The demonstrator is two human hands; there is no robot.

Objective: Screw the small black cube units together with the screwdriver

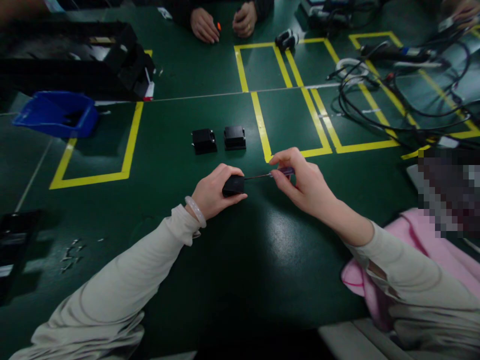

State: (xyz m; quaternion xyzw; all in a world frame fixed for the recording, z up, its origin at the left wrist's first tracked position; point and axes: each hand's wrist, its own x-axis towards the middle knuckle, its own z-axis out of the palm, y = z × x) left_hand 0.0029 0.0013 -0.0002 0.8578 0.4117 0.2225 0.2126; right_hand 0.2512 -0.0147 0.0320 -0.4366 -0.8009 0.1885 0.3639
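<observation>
My left hand (217, 189) is closed round a small black box-shaped part (233, 185), held just above the green table. A pale bangle (196, 211) circles that wrist. Between thumb and fingers, my right hand (300, 181) grips the dark handle of a screwdriver (287, 171). Its thin shaft points left, and the tip meets the right side of the black part. Whether it sits in a screw I cannot tell. Beyond my hands, two similar black parts, one on the left (203, 140) and one on the right (235, 137), rest side by side with small screws showing at their sides.
Loose screws (69, 255) lie at the left. A blue bin (60, 112) stands before a large black tray (123, 60). Cables (360, 112) spread over the right side, near pink cloth (420, 235). Across the table are another person's hands (205, 25). Yellow tape (262, 125) marks the table.
</observation>
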